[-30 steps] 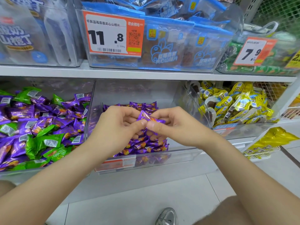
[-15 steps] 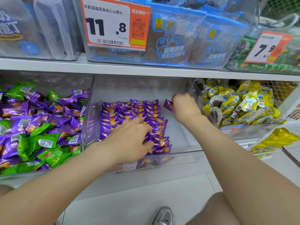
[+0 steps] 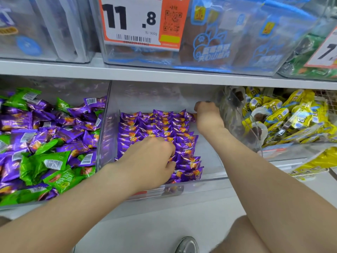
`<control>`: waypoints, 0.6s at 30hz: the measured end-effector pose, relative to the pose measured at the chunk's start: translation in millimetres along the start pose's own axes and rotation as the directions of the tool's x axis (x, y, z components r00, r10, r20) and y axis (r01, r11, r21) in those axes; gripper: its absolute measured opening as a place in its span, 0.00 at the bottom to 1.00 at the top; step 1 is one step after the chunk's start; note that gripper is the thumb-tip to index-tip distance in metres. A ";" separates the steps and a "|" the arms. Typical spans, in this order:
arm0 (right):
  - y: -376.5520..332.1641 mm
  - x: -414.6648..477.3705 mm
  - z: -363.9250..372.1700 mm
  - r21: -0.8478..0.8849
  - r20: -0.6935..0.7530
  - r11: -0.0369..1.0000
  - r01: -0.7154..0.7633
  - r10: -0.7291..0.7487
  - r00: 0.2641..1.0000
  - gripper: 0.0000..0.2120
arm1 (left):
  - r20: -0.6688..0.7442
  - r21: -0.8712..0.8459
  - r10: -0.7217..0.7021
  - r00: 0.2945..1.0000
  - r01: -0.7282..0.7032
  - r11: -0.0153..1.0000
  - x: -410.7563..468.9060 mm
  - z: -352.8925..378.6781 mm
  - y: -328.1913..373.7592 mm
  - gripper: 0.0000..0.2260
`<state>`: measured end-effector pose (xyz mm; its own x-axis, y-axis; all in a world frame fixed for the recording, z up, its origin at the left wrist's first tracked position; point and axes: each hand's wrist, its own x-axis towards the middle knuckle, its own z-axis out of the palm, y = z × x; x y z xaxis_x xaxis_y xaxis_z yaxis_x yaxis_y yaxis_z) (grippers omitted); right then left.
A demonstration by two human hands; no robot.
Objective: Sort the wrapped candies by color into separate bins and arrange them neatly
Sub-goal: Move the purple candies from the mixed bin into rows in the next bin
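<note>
Grip: right hand (image 3: 207, 117) curled at the back-right end of the purple candy rows (image 3: 155, 125) in the middle clear bin (image 3: 211, 167), cannot tell if it holds one; left hand (image 3: 151, 161) fingers bent onto front rows, pinch unclear | Do: seat the piece flush with its row, left hand steadying | Change: candy visible in the right fingers earlier is now hidden; right hand deeper.

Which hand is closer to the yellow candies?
Right. The right hand is at the back of the middle bin, just beside the yellow candies; the left hand rests on the purple rows, farther left.
</note>
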<state>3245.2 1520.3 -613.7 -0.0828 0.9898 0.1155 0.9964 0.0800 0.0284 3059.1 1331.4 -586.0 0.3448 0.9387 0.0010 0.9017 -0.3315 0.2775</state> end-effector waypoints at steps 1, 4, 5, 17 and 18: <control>0.1 1.0 0.7 0.026 -0.014 1.000 -0.002 0.002 1.000 0.18 | -0.007 0.003 0.007 1.000 -0.007 1.000 -0.4 -0.2 0.7 0.10; -0.1 0.8 2.2 0.147 -0.007 0.989 0.013 -0.012 1.000 0.13 | -0.040 0.016 0.024 0.999 -0.024 1.000 -2.1 -2.8 4.0 0.09; 0.1 -0.6 3.3 0.176 0.007 0.984 0.025 -0.026 1.000 0.12 | -0.053 0.024 0.028 0.998 -0.027 0.999 -3.2 -3.8 5.1 0.09; -50.4 -77.4 -64.3 0.509 -0.318 0.812 0.285 -0.131 0.939 0.12 | -0.431 -0.040 0.075 0.899 -0.102 0.994 -59.5 -46.2 -1.7 0.04; -64.6 -92.9 -77.3 0.550 -0.318 0.763 0.340 -0.185 0.930 0.13 | -0.470 -0.059 0.021 0.882 -0.056 0.997 -67.3 -53.3 -4.4 0.03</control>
<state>3187.1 1414.1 -549.4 -0.2674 0.8681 0.4183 0.7421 0.4624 -0.4852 3018.0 1274.7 -536.1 0.2010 0.8657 0.4584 0.8640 -0.3772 0.3334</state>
